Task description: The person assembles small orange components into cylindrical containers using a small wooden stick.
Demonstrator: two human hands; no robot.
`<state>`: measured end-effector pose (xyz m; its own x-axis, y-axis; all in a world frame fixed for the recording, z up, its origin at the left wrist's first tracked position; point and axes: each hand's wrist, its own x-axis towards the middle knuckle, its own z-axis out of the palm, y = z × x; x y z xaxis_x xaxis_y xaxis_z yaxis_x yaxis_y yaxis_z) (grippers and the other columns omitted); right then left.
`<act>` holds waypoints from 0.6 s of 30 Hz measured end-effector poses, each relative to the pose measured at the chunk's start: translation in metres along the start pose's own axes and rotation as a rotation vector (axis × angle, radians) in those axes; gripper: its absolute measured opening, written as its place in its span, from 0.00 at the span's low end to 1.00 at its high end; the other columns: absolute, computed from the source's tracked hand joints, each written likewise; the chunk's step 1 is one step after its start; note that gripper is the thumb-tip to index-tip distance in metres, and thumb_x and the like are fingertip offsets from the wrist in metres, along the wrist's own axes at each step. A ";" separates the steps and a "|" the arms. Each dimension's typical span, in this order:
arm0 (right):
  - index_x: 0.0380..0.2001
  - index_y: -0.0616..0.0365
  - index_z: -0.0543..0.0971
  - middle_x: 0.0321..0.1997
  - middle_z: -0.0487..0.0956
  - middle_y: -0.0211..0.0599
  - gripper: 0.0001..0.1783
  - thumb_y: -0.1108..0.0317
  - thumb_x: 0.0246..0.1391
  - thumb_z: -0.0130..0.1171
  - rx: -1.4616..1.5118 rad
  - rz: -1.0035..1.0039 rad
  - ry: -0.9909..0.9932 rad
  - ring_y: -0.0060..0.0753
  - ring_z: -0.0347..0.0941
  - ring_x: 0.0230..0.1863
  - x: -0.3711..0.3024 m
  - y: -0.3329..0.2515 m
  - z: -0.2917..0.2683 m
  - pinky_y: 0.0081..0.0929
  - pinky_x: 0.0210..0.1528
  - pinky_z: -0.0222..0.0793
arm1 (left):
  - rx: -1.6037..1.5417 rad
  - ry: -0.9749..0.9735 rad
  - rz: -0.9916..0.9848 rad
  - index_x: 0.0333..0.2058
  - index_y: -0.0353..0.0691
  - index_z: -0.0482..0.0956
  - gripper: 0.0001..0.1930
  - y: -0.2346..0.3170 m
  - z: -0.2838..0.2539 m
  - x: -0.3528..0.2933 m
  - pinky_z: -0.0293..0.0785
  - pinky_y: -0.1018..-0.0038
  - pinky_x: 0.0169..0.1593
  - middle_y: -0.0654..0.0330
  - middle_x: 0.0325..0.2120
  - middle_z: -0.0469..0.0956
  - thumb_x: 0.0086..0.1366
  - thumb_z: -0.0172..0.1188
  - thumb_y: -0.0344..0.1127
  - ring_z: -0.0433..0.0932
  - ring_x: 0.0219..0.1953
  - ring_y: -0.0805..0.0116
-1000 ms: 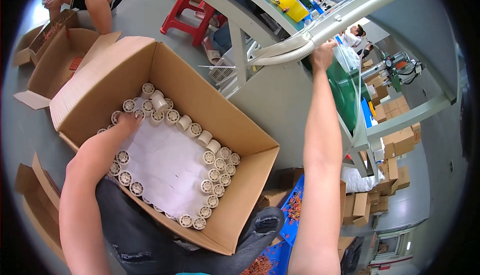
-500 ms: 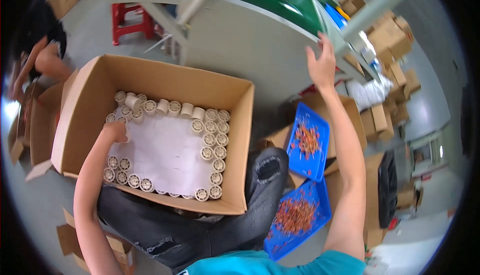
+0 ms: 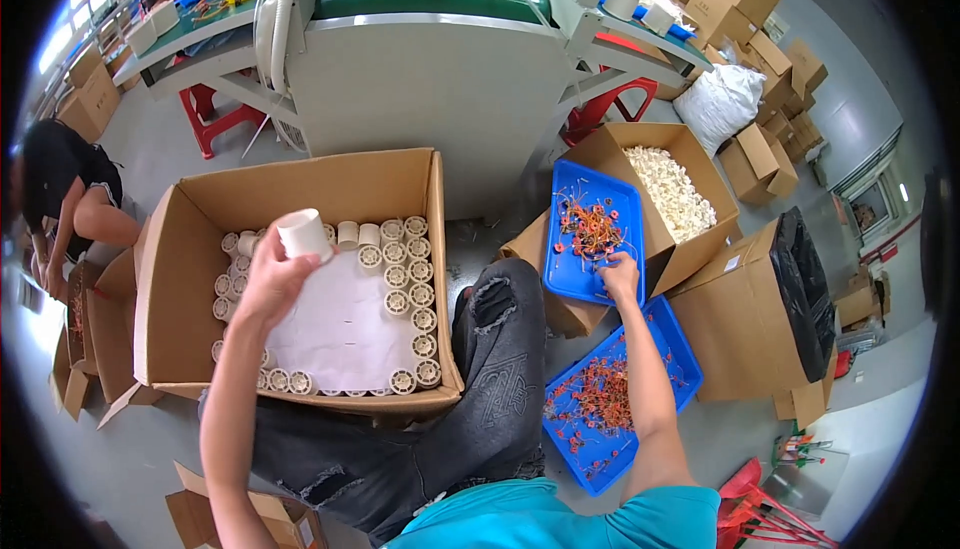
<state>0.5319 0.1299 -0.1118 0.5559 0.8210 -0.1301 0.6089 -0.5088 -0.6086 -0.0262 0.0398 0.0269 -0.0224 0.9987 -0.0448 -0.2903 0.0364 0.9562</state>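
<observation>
My left hand (image 3: 268,287) is closed around a white plastic cylinder (image 3: 303,234), raised above the open cardboard carton (image 3: 310,177). Similar cylinders with spoked ends (image 3: 396,276) line the carton's sides, around a white sheet (image 3: 335,324) on its bottom. My right hand (image 3: 620,275) reaches down to the near right part of the upper blue tray (image 3: 568,271), its fingers pinched together beside a heap of small red-orange wired parts (image 3: 592,227). Whether a part is between those fingertips is too small to tell.
A lower blue tray (image 3: 683,337) holds more wired parts. Behind the upper tray stands a carton of small cream pieces (image 3: 670,194); a black-lined carton (image 3: 740,289) is at right. A grey-sided bench (image 3: 430,99) rises ahead. Another person (image 3: 70,189) sits at far left.
My left hand has come up from the carton's left side with a white cylinder. My right hand has dropped from the bench edge to the upper blue tray. The view has turned.
</observation>
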 end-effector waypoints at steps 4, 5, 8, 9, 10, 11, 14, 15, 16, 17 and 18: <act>0.37 0.61 0.80 0.38 0.83 0.50 0.17 0.72 0.39 0.66 0.035 -0.210 0.055 0.47 0.81 0.41 -0.012 -0.010 0.018 0.40 0.45 0.75 | -0.152 -0.026 -0.100 0.57 0.34 0.65 0.33 -0.041 0.013 -0.004 0.75 0.66 0.51 0.58 0.44 0.73 0.51 0.66 0.29 0.77 0.43 0.63; 0.36 0.62 0.81 0.38 0.83 0.50 0.16 0.72 0.39 0.66 -0.005 -0.315 0.067 0.48 0.81 0.41 -0.012 -0.007 0.019 0.40 0.45 0.75 | -0.215 -0.032 -0.136 0.56 0.34 0.66 0.32 -0.046 0.014 -0.007 0.76 0.67 0.49 0.57 0.43 0.73 0.52 0.66 0.30 0.78 0.43 0.63; 0.34 0.62 0.82 0.36 0.83 0.52 0.12 0.73 0.42 0.63 -0.114 -0.468 0.127 0.50 0.81 0.40 -0.014 -0.006 0.018 0.40 0.44 0.76 | -0.307 0.009 -0.171 0.53 0.35 0.67 0.27 -0.048 0.015 -0.015 0.75 0.70 0.44 0.57 0.40 0.75 0.54 0.65 0.29 0.78 0.42 0.64; 0.34 0.63 0.83 0.35 0.83 0.52 0.12 0.73 0.42 0.63 -0.047 -0.446 0.166 0.49 0.82 0.39 -0.018 -0.013 0.013 0.39 0.43 0.76 | -0.327 0.052 -0.169 0.51 0.34 0.68 0.24 -0.047 0.012 -0.017 0.75 0.71 0.42 0.57 0.37 0.76 0.55 0.64 0.28 0.78 0.41 0.65; 0.33 0.64 0.83 0.34 0.84 0.52 0.11 0.74 0.43 0.63 0.020 -0.422 0.205 0.48 0.82 0.37 -0.022 -0.020 0.010 0.39 0.43 0.76 | -0.335 0.063 -0.161 0.51 0.34 0.68 0.24 -0.048 0.008 -0.017 0.75 0.71 0.42 0.57 0.37 0.76 0.55 0.64 0.28 0.78 0.41 0.65; 0.35 0.66 0.83 0.31 0.84 0.49 0.11 0.74 0.47 0.61 0.152 -0.255 0.156 0.41 0.83 0.34 -0.016 -0.016 -0.005 0.34 0.38 0.78 | -0.314 0.049 -0.137 0.50 0.36 0.69 0.23 -0.051 0.009 -0.013 0.75 0.71 0.42 0.58 0.36 0.77 0.56 0.64 0.30 0.78 0.40 0.66; 0.40 0.70 0.82 0.28 0.83 0.39 0.10 0.77 0.56 0.57 0.568 -0.225 -0.015 0.25 0.80 0.30 -0.042 -0.063 -0.033 0.21 0.29 0.75 | -0.286 0.062 -0.112 0.48 0.38 0.70 0.21 -0.045 0.007 -0.014 0.76 0.70 0.42 0.59 0.35 0.78 0.57 0.66 0.33 0.78 0.39 0.67; 0.40 0.70 0.82 0.28 0.83 0.39 0.10 0.77 0.56 0.57 0.561 -0.226 -0.012 0.25 0.80 0.30 -0.048 -0.076 -0.041 0.21 0.29 0.75 | -0.280 0.042 -0.114 0.47 0.38 0.70 0.21 -0.041 0.009 -0.016 0.76 0.70 0.42 0.59 0.35 0.78 0.57 0.66 0.34 0.79 0.38 0.68; 0.40 0.70 0.81 0.28 0.82 0.38 0.10 0.77 0.57 0.58 0.554 -0.302 0.041 0.23 0.79 0.29 -0.053 -0.091 -0.048 0.20 0.30 0.74 | -0.287 0.040 -0.116 0.47 0.38 0.70 0.21 -0.039 0.012 -0.018 0.76 0.70 0.42 0.59 0.35 0.78 0.57 0.66 0.34 0.79 0.38 0.68; 0.41 0.70 0.81 0.29 0.82 0.36 0.10 0.77 0.57 0.59 0.551 -0.382 0.097 0.21 0.77 0.29 -0.059 -0.106 -0.055 0.19 0.30 0.73 | -0.289 0.056 -0.117 0.46 0.38 0.71 0.19 -0.035 0.016 -0.019 0.76 0.70 0.42 0.59 0.35 0.79 0.57 0.66 0.35 0.79 0.39 0.68; 0.41 0.70 0.81 0.29 0.82 0.36 0.10 0.77 0.57 0.59 0.551 -0.390 0.096 0.21 0.77 0.29 -0.067 -0.122 -0.059 0.19 0.30 0.73 | -0.288 0.080 -0.117 0.44 0.38 0.72 0.18 -0.033 0.018 -0.019 0.76 0.70 0.42 0.59 0.36 0.79 0.57 0.66 0.36 0.79 0.39 0.68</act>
<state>0.4532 0.1219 0.0172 0.4175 0.8778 0.2348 0.4122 0.0473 -0.9099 0.0008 0.0200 0.0013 -0.0444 0.9821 -0.1829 -0.5541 0.1282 0.8225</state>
